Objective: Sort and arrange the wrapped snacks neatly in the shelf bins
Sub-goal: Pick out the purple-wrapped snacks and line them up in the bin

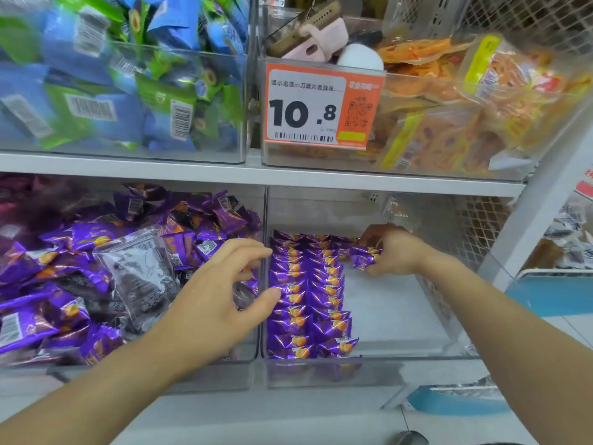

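An orange price tag point(322, 106) reading 10.8, with a barcode and a QR code, hangs on the front of the upper right bin. Behind it, at the top of that bin, lie a gold phone point(308, 24), a pink case point(324, 40) and a white rounded object point(361, 57). A white upright post point(542, 200) stands at the right.

A shop: clear shelf bins point(369, 374) of wrapped snacks point(308, 293) behind a price tag point(321, 107).
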